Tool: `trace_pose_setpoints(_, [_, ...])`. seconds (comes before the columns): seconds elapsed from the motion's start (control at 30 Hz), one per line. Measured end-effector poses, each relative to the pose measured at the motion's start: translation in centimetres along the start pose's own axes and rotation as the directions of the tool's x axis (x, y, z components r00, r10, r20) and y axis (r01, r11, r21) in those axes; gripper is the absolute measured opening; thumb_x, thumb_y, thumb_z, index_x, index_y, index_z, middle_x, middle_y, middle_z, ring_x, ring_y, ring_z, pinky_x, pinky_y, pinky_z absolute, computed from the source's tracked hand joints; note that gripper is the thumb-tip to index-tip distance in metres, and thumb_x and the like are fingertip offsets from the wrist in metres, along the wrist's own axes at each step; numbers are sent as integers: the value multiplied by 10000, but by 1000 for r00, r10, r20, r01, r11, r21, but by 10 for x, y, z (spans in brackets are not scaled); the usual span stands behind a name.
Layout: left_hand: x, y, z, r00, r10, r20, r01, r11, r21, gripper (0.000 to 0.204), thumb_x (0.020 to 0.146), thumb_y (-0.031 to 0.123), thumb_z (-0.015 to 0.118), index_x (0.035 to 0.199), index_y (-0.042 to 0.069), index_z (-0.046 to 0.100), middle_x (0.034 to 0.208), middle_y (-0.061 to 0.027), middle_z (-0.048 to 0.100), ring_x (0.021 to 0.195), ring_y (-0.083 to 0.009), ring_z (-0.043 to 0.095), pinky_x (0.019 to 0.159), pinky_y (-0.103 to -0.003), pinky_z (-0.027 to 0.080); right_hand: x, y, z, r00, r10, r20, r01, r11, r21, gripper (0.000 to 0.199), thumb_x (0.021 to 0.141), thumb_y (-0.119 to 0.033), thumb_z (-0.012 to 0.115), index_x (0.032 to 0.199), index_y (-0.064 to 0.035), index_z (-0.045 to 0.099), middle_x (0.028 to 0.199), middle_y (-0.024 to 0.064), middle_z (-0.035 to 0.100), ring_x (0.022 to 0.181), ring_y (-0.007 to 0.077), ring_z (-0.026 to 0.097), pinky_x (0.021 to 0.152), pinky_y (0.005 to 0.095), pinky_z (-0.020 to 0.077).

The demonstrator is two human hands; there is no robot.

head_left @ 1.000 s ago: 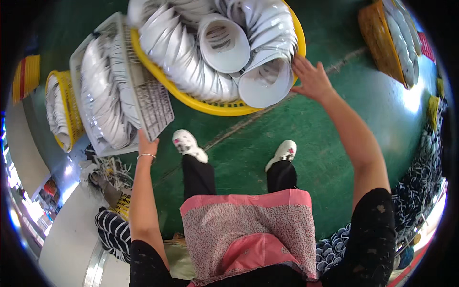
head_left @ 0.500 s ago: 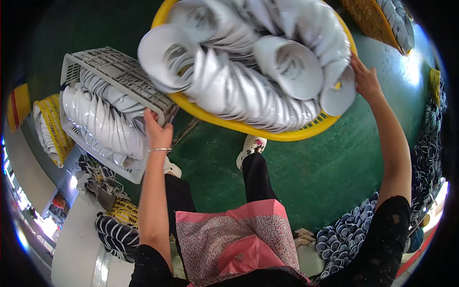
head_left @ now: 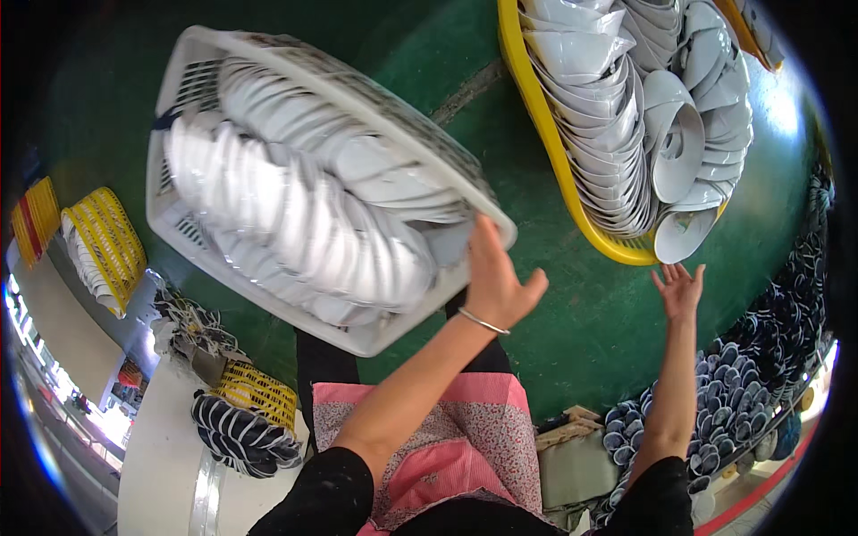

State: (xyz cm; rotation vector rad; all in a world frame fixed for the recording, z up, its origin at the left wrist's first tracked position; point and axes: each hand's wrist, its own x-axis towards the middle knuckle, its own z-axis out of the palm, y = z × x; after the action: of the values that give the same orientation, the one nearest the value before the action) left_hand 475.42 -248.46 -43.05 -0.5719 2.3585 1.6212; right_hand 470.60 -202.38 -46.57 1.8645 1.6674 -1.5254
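Note:
My left hand (head_left: 499, 277) grips the near right corner of a white plastic basket (head_left: 366, 338), its thumb pointing away to the right. The basket is tilted, its mouth facing me, and rows of nested shiny white curved pieces (head_left: 295, 205) fill it. At upper right stands an oval yellow basket (head_left: 542, 134), packed with stacks of similar white flared pieces (head_left: 608, 134). Just below its near end is my right hand (head_left: 681, 290), palm up with fingers spread, holding nothing. Whether its fingertips touch the lowest white piece I cannot tell.
Dark and grey cup-like pieces (head_left: 715, 393) are heaped along the right side. At left are a yellow slatted basket (head_left: 112, 237) of white pieces and a white surface (head_left: 147, 482), with a black-and-white striped bundle (head_left: 241, 438) nearby. Green floor (head_left: 554, 330) lies between.
The yellow basket has shifted right and away, and my right hand has let go of its rim. The white basket has swung right and nearer with my left hand.

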Motion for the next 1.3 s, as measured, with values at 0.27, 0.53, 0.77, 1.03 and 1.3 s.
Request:
trace_pose_setpoints(0.27, [-12,10,60,842,-22,540,91,991,-101,1193,750,249,743,1467,-121,-136,1523,-392,72,1449,-470,149,1185,-410,221,-78,-40,84,940,-41,339,-35,976,216,873,897,-759,361,1513,-145,284,1579,74,287,1433,317,271,1085,658,184])
trace_pose_setpoints(0.53, [-2,17,29,790,-18,613,126,983,-133,1111,782,239,724,1479,-132,-58,1520,-377,162,1428,-432,266,1166,-386,274,-116,-53,142,900,-85,427,-96,918,386,944,903,-755,351,1506,-33,265,1575,116,297,1450,279,249,1157,579,92])
trace_pose_setpoints(0.77, [-56,-4,-185,917,-7,-399,128,952,278,768,844,207,720,1432,-86,322,1487,-281,304,1398,-410,299,1167,-443,213,-232,187,110,774,297,559,-402,913,70,965,877,-796,334,1497,-56,323,1499,92,412,1399,252,316,1116,548,156])
trace_pose_setpoints(1.03, [-16,-117,-268,755,-656,-5,579,670,-465,1135,852,636,613,1468,-147,67,1539,-261,152,1432,-306,224,1181,-338,165,-307,183,209,773,334,540,-475,868,144,1111,804,-862,379,1530,-34,230,1598,150,224,1452,333,220,1137,565,166])
trace_pose_setpoints(1.3, [37,-104,-289,877,-457,151,480,803,-354,1198,829,684,611,1475,-146,39,1550,-349,92,1475,-330,139,1202,-358,88,-296,151,250,868,97,486,-92,995,-35,984,898,-774,331,1555,-62,160,1617,146,171,1495,293,124,1177,518,93])
